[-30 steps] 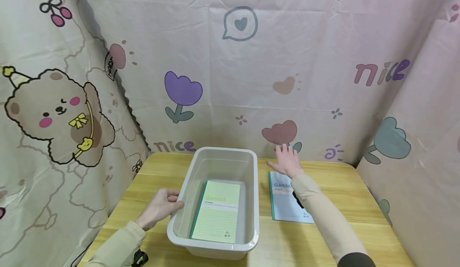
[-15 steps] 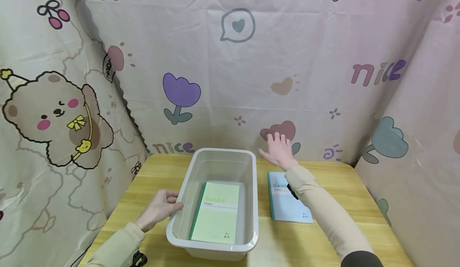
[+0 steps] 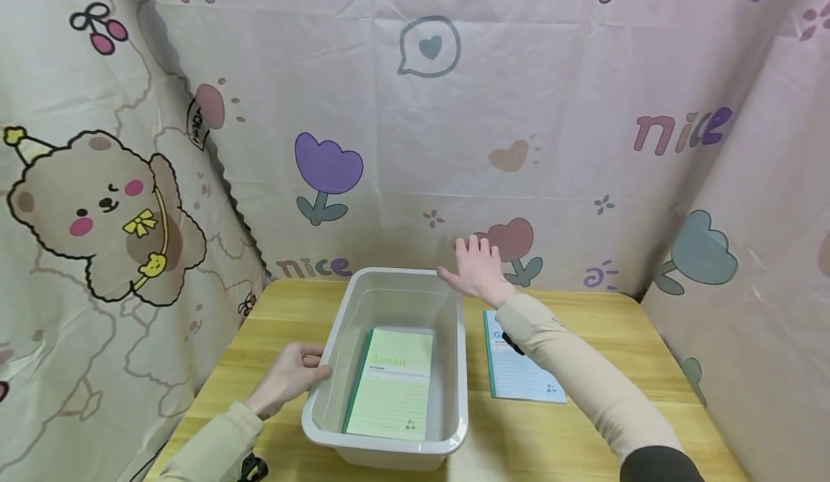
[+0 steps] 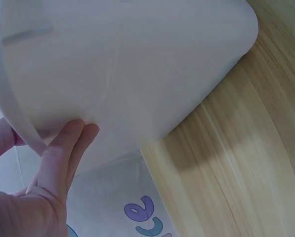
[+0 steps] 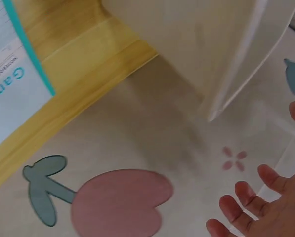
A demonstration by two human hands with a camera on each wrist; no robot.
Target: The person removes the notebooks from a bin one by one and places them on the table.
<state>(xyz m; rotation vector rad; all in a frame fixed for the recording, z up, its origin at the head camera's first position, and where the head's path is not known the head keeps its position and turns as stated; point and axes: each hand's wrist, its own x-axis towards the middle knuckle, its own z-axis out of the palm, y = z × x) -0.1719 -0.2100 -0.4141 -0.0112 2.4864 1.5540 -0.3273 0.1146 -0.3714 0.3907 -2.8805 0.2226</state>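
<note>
My left hand [image 3: 288,377] pinches the left rim of a pale plastic bin [image 3: 441,442], thumb on the inner side and fingers against the outer wall, as the left wrist view shows. Flat on the bin's floor lies a green notebook [image 3: 391,385] marked "Gambit". My right hand [image 3: 478,267], fingers spread and holding nothing, hovers by the bin's far right corner. A blue notebook [image 3: 521,374] lies on the table right of the bin, partly covered by the right sleeve in the head view.
The wooden table [image 3: 622,367] ends at a printed curtain [image 3: 415,143] behind, with more curtain at both sides. In the right wrist view, the blue notebook [image 5: 11,79] lies near the table's back edge.
My right hand has moved left from above the blue notebook to the bin's far right corner, fingers still spread. The left hand and the bin hold their place.
</note>
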